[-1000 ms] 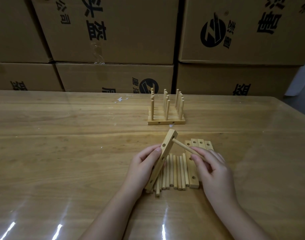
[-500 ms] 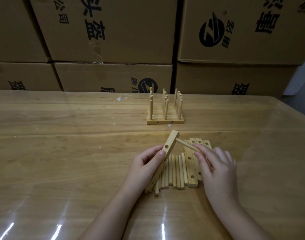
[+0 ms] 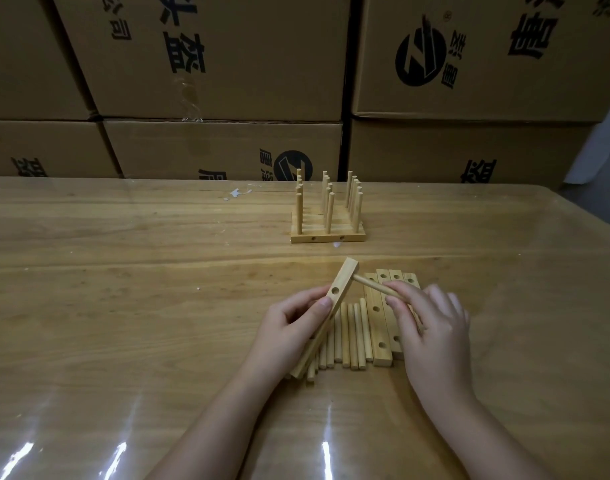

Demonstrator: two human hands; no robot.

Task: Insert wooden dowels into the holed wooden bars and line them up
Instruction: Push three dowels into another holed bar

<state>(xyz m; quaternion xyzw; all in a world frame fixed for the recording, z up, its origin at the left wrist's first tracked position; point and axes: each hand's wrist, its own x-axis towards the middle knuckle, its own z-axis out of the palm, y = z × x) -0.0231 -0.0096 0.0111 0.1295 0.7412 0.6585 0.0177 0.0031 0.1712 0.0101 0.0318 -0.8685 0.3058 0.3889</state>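
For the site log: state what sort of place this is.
Likely a warehouse or storeroom used for hand assembly: printed cardboard cartons stacked along the back, a plain wooden worktable under a clear cover, and loose dowels plus finished pegged bars on it.

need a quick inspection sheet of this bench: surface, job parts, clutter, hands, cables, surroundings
surface: wooden table under a glossy clear cover, glare streaks near the front edge
job's things: tilted bar with one dowel tip at its upper end, depth cannot be told; loose dowels and spare bars lying side by side beneath; finished bars lined up further back, carrying upright dowels
clutter: white scraps near the far edge
grippers: left hand grips the tilted bar; right hand pinches the dowel
cables: nothing seen
surroundings: stacked cardboard boxes with black print behind the table
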